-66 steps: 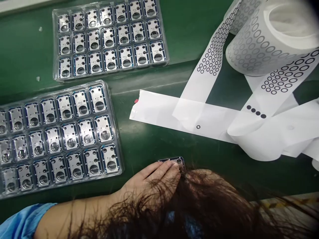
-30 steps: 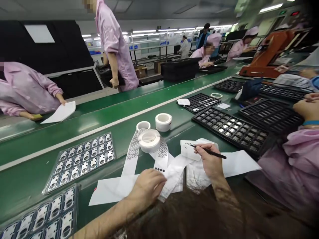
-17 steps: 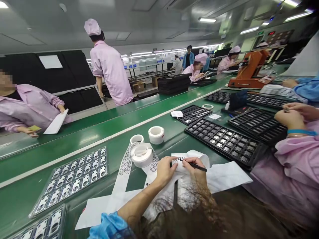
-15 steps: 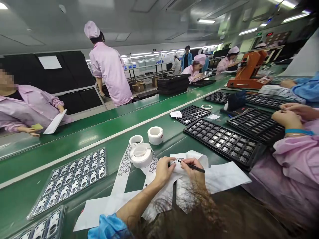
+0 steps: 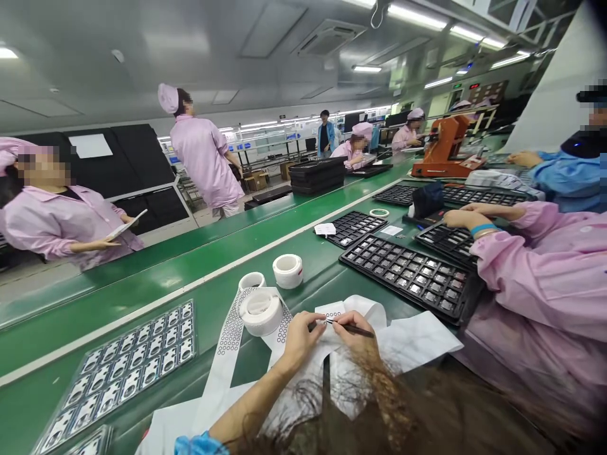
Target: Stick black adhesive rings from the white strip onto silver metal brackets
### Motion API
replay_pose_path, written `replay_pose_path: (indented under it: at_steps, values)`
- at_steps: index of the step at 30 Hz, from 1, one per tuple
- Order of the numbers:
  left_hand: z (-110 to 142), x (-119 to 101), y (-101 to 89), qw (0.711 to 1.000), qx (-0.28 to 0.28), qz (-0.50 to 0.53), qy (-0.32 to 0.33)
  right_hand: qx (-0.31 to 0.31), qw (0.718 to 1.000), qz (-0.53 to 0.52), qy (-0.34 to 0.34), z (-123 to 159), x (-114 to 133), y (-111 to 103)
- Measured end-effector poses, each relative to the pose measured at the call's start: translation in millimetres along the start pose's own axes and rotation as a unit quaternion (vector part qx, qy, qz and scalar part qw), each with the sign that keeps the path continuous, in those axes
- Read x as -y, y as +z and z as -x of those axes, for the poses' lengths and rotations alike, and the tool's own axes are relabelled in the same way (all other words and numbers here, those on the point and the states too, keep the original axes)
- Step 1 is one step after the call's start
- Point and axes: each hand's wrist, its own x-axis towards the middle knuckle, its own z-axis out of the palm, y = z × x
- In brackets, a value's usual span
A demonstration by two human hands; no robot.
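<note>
My right hand (image 5: 355, 336) grips dark tweezers (image 5: 358, 330), their tip pointing left toward my other hand. My left hand (image 5: 302, 341) is closed, thumb and forefinger pinched right at the tweezer tip. Whatever it pinches is too small to make out. Below and behind both hands lies a white sticker strip (image 5: 334, 308) printed with small black rings, its backing curling up beyond my right hand. To the left stands a white roll of stickers (image 5: 260, 311), with a ring-printed strip (image 5: 231, 328) running down from it.
Another white roll (image 5: 288, 270) stands behind. Left lies a clear tray of metal plates (image 5: 126, 363). Right is a black tray of small parts (image 5: 408, 272), beside a co-worker's pink sleeve (image 5: 531, 253). An orange press (image 5: 446, 148) stands farther back. A green belt (image 5: 190, 259) runs behind the rolls.
The head view has tilted up slightly and shifted. My hands have drawn closer, bringing the tweezer tip to my left fingertips. The co-worker on the right reaches farther out over the trays.
</note>
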Motion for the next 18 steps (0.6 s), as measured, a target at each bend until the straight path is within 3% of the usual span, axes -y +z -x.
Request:
replay_pose_path:
  at_steps: [9,18]
  values:
    - [-3.5,1.6,0.4,0.997,0.028,0.046,-0.047,0.025,0.999,0.037,-0.010,-1.5,-3.1,1.4]
    - [-1.3,-7.8,-4.0,0.995,0.022,0.067,-0.075,0.019,0.998,0.052,-0.025,0.2,1.6,2.0]
